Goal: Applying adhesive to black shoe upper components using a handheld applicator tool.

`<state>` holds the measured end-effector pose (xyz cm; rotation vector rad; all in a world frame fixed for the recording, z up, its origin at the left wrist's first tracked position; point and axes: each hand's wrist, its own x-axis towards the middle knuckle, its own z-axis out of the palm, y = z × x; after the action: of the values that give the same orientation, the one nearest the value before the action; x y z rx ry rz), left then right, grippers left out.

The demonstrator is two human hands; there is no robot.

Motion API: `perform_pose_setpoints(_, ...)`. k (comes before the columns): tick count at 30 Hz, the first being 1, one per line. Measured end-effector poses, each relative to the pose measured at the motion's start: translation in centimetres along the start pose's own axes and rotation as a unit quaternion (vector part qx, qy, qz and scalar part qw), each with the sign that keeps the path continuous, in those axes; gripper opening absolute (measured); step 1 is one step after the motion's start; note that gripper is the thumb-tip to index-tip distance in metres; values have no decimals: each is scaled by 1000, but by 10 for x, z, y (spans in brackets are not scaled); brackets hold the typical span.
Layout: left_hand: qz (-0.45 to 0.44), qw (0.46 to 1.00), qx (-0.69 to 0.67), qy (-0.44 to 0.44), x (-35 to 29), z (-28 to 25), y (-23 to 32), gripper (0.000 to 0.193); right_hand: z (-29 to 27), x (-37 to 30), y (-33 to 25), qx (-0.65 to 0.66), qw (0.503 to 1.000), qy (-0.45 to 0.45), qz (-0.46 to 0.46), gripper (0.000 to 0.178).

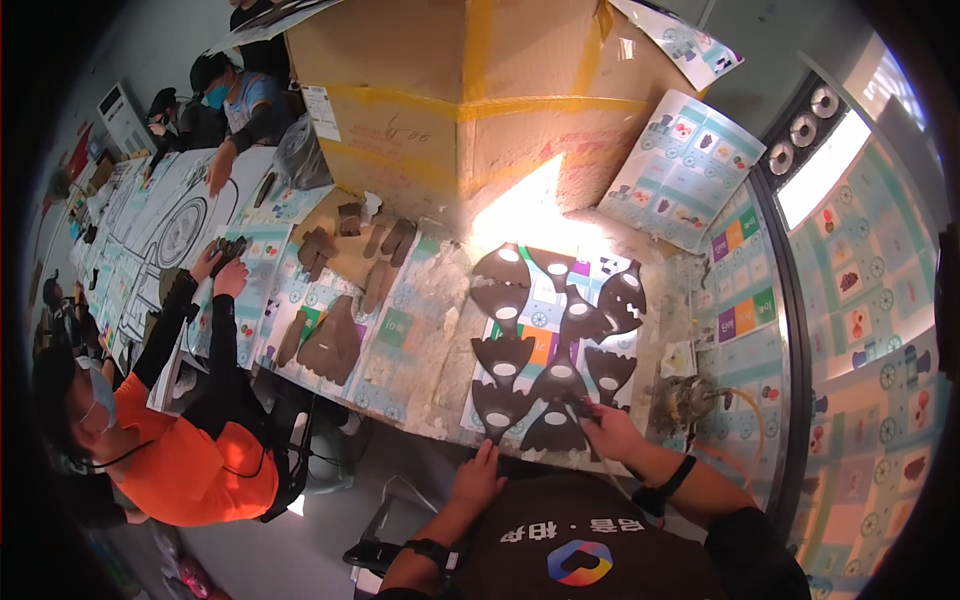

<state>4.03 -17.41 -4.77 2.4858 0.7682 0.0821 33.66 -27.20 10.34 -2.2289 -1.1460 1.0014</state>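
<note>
Several dark brown flared pieces [503, 402], scalloped at the wide end and marked with pale ovals, lie in overlapping columns on a printed sheet in front of me. My left hand [478, 482] reaches the narrow lower tip of the nearest left piece, its fingertips closed together there. At the right, my right hand [613, 436] is closed beside the bottom middle piece [553, 428]. Something small and dark shows at its fingertips, too small to name. A thin pale line hangs below that hand toward my forearm.
A large taped cardboard box [400, 130] stands at the back, bright light at its foot. More brown pieces [330, 345] lie left on the bench. A metal device with a hose [688, 400] sits at the right edge. A person in orange [200, 460] works at my left.
</note>
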Motion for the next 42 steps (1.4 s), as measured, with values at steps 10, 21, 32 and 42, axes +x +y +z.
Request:
perform_pose_setpoints(10,118,990,-39,-67,32,17,15,47,18,-69,89,-73,993,-54,69,49)
perform_pose_setpoints(21,15,989,-132,58,43,40,5,16,67,-58,181,216,972,-78,55,35)
perform_pose_setpoints(32,26,953,-224,202,25,-162,-3,33,81,-48,199,369,926,-16,79,32)
perform_pose_setpoints(42,125,836,-101,525,29,-324,82,30,46,-61,166,67,982,-112,138,47)
